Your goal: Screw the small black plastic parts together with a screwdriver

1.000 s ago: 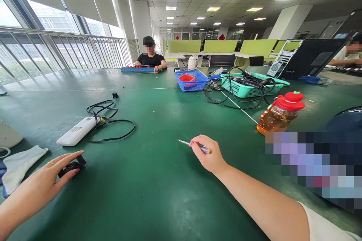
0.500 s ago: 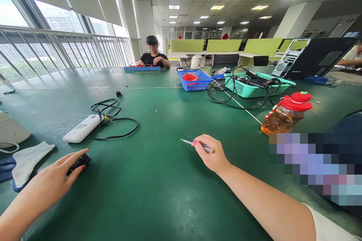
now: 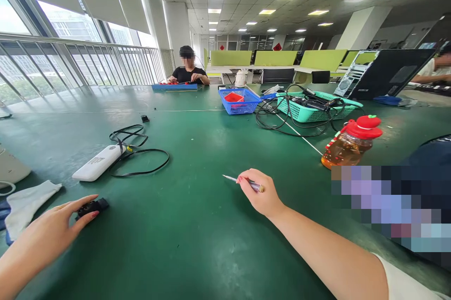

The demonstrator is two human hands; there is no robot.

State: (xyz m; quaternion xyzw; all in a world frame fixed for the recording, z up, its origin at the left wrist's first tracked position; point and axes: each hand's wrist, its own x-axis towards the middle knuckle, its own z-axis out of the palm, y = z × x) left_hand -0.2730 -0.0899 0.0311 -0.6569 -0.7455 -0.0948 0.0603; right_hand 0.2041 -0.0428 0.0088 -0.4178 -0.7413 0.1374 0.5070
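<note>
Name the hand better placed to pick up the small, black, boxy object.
Likely the left hand: its thumb and fingers bracket the black object. The right hand holds a slim, silver-tipped, pen-like tool farther away.

A glossy green counter (image 3: pixel 197 239) carries a white oblong device (image 3: pixel 97 165) with a looped black cord (image 3: pixel 151 150) on the left, a small black object (image 3: pixel 95 206) nearer, a blue basket (image 3: pixel 243 108) and a turquoise basket (image 3: pixel 299 113) toward the far side, and a red-lidded bottle (image 3: pixel 347 150) on the right.

Pointed tool (image 3: pixel 255 186) with shiny metal shaft (image 3: pixel 229 178), plastic-looking black object (image 3: pixel 93 206), smooth glossy tabletop (image 3: pixel 190 234)
</note>
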